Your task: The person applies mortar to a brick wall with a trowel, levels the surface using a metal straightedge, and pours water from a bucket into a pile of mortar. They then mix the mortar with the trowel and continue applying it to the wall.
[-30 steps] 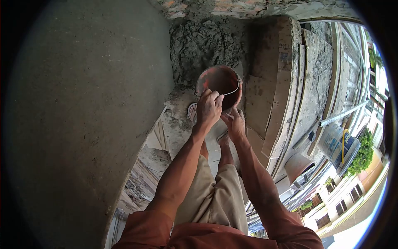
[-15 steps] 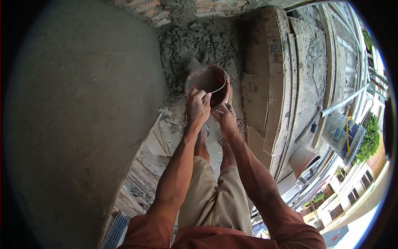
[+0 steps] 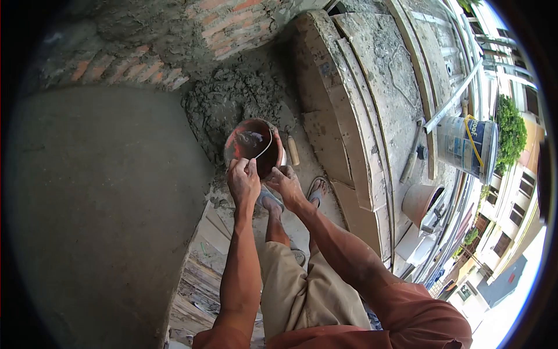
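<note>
- Here my left hand (image 3: 243, 181) is gripping the near rim and wire handle of the red bucket (image 3: 251, 145).
- My right hand (image 3: 286, 185) is cupping its underside, fingers curled.
- The bucket is tilting beside the mortar heap (image 3: 232, 102), above my feet.

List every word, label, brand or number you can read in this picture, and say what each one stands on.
White paint bucket with a yellow handle: blue printed lettering, cut off and too blurred to read for certain.
Red bucket, held by the left hand and right hand: no text shows.
Brick wall: no writing shows.
</note>
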`<action>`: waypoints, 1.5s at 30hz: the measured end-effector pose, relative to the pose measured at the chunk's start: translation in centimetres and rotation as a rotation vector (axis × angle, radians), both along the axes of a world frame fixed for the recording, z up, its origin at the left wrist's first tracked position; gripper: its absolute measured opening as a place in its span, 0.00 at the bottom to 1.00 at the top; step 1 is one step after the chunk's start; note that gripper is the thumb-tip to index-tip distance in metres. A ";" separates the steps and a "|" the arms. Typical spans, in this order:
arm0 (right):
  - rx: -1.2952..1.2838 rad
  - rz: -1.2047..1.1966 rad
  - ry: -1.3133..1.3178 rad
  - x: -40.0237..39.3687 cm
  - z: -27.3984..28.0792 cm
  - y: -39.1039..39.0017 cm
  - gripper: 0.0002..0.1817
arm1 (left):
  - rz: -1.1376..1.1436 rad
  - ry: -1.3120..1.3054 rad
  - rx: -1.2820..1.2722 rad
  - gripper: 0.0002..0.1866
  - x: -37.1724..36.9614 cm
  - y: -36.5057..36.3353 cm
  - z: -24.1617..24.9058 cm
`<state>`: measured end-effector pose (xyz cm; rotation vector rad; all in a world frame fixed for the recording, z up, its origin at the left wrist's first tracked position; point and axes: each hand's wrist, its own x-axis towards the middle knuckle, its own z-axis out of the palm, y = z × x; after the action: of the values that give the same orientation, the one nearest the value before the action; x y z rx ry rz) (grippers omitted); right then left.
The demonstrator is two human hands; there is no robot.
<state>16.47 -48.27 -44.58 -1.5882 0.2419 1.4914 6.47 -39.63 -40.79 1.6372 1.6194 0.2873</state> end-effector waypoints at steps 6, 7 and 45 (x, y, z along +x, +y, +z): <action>-0.051 -0.029 0.014 0.8 0.1 -1.8 0.18 | -0.064 0.000 0.024 0.18 1.2 -0.9 3.9; -0.072 -0.017 -0.011 1.0 0.5 -2.2 0.16 | -0.057 -0.001 0.030 0.19 1.7 -0.9 4.9; 0.390 -0.779 -0.304 53.8 1.8 -4.0 0.15 | 0.027 0.126 -1.262 0.55 8.9 -29.9 5.2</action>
<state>70.30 -52.28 -42.81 -1.1765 0.3230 0.6371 15.42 -69.56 -35.62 0.6424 1.3871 -0.7199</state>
